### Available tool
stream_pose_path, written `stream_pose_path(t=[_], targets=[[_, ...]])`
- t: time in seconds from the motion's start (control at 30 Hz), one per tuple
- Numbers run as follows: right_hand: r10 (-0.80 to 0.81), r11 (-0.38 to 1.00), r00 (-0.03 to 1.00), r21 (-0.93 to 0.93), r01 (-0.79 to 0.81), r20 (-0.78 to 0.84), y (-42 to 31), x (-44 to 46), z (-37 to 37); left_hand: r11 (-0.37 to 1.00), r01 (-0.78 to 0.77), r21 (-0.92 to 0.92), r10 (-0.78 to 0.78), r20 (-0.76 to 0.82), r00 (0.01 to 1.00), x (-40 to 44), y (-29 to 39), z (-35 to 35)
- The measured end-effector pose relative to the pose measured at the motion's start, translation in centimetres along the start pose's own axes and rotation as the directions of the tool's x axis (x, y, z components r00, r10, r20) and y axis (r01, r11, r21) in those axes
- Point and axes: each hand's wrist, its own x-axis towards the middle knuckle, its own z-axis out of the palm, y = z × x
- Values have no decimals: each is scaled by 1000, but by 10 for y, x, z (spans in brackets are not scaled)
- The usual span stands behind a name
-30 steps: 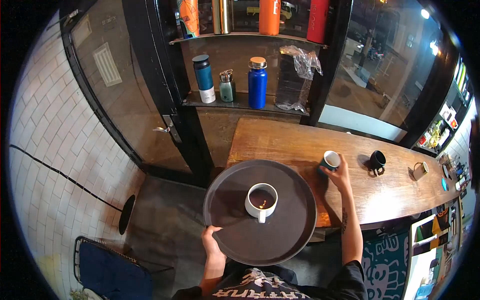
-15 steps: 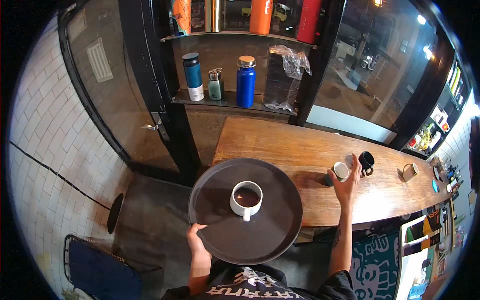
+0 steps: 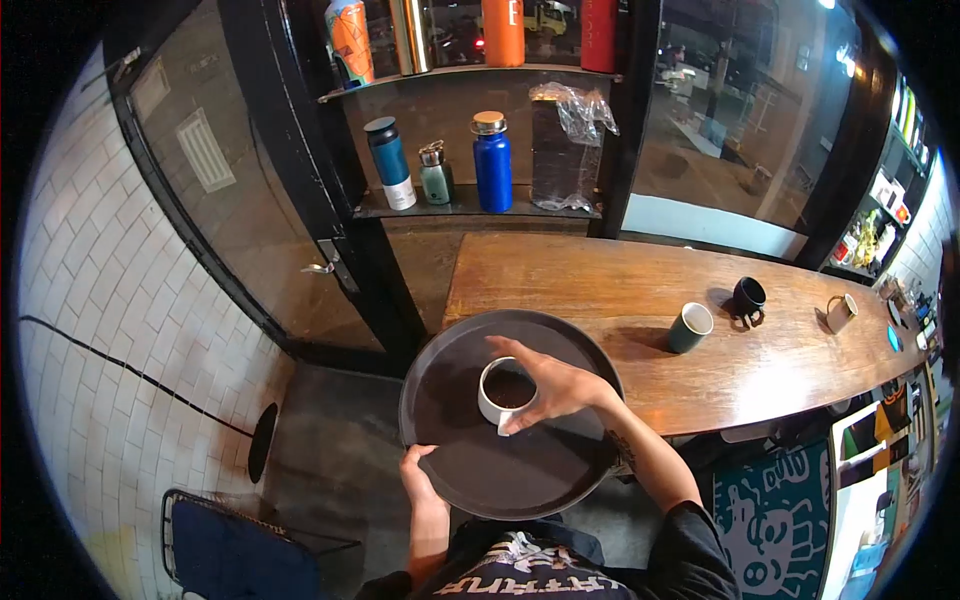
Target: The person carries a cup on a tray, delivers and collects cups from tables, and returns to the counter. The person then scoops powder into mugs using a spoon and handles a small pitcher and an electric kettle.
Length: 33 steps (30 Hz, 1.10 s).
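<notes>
My left hand [image 3: 425,492] grips the near left rim of a round dark serving tray [image 3: 500,482], thumb on top. On the tray stands a white mug [image 3: 489,407] of dark drink, its handle towards me. My right hand [image 3: 565,388] reaches over the tray from the right, fingers and thumb spread around the mug. The thumb is near the handle; whether it touches the mug I cannot tell. Upright on the wooden table [image 3: 560,270] are a dark green cup [image 3: 688,332], a black mug [image 3: 748,298] and a beige mug [image 3: 841,315].
Beyond the table, shelves [image 3: 450,210] hold several bottles, including a blue bottle [image 3: 493,165], and a plastic-wrapped dark box [image 3: 565,155]. A glass door [image 3: 225,170] and a white tiled wall [image 3: 110,280] are on the left. A dark blue chair [image 3: 240,540] stands low left.
My right hand has moved left from beside the green cup on the table to the white mug on the tray. The green cup stays on the table. The view has shifted slightly.
</notes>
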Motion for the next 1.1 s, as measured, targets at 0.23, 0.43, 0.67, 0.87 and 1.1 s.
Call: stream_pose_path(t=[0.23, 0.43, 0.67, 0.87, 1.1], targets=[[-109, 981, 994, -165, 103, -30, 5, 3, -1, 999, 23, -33, -23, 12, 1000, -13, 8, 11], [62, 990, 889, -86, -113, -453, 23, -4, -24, 999, 36, -41, -34, 34, 999, -1, 1, 2], [128, 931, 506, -73, -358, -853, 85, -18, -77, 1000, 15, -8, -15, 39, 999, -13, 8, 10], [207, 845, 370, -25, -534, -906, 114, -33, -79, 1000, -9, 13, 8, 96, 995, 9, -9, -8], [206, 915, 554, -43, -402, -807, 124, -31, -78, 999, -21, 31, 18, 86, 996, 7, -5, -3]])
